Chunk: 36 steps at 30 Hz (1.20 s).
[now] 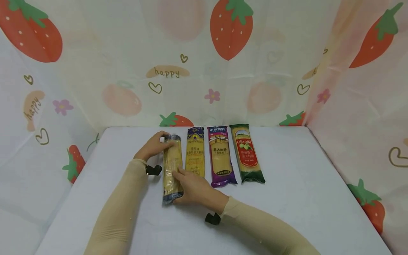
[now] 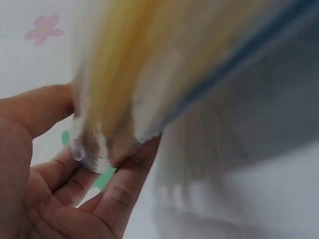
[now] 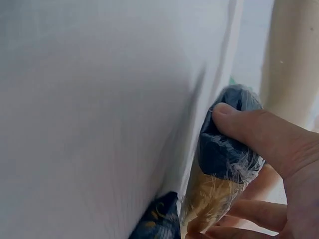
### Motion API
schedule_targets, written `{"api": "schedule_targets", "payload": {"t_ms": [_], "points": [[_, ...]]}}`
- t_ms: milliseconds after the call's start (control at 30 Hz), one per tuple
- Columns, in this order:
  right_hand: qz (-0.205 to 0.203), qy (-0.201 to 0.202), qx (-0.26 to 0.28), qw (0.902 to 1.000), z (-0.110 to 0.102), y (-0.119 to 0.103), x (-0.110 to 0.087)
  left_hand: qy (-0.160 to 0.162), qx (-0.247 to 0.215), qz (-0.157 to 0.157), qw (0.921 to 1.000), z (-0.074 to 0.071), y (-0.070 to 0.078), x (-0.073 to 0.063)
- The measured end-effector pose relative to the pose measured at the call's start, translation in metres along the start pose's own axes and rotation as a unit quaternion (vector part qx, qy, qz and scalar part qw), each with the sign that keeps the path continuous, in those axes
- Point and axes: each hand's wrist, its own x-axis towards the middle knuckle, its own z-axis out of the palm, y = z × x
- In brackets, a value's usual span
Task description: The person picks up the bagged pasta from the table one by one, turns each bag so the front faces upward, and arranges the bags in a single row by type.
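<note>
A clear-wrapped pack of spaghetti (image 1: pixel 173 157) with dark blue ends is held between both hands at the left of the row. My left hand (image 1: pixel 154 146) grips its far end, thumb on one side and fingers on the other, as the left wrist view also shows with the pack (image 2: pixel 124 59) blurred. Around the near end curls my right hand (image 1: pixel 197 189). In the right wrist view its thumb (image 3: pixel 244 122) presses the crumpled blue end (image 3: pixel 222 154), and the fingers lie under the pack. Beside it lies a second spaghetti pack (image 1: pixel 195 152) with a blue top, its lower end hidden by the right hand.
Farther right on the white table (image 1: pixel 287 198) lie a purple pasta pack (image 1: pixel 221 156) and a green-ended pasta pack (image 1: pixel 247 152) with a red label, slightly slanted. A strawberry-print cloth (image 1: pixel 271 63) hangs behind and at both sides.
</note>
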Motion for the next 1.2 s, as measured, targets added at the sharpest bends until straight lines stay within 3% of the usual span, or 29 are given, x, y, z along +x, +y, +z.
{"api": "schedule_targets", "payload": {"t_ms": [200,567,767,967,1200], "points": [[0.003,-0.003,0.011,0.9999,-0.010,0.004,-0.010,0.006,-0.074,-0.009,0.9972,0.002,-0.003,-0.002],[0.015,0.004,0.067,0.9976,-0.019,0.020,-0.032,0.009,-0.129,0.032,0.9911,0.012,0.007,0.001],[0.015,0.015,0.135,0.9906,-0.022,0.034,-0.043,0.004,-0.190,0.040,0.9810,0.018,0.015,0.004],[-0.001,0.025,0.182,0.9829,-0.020,0.048,-0.051,-0.009,-0.250,0.035,0.9676,0.021,0.014,0.005],[-0.018,0.032,0.228,0.9730,-0.022,0.057,-0.057,-0.039,-0.247,0.057,0.9665,0.020,0.016,0.001]]}}
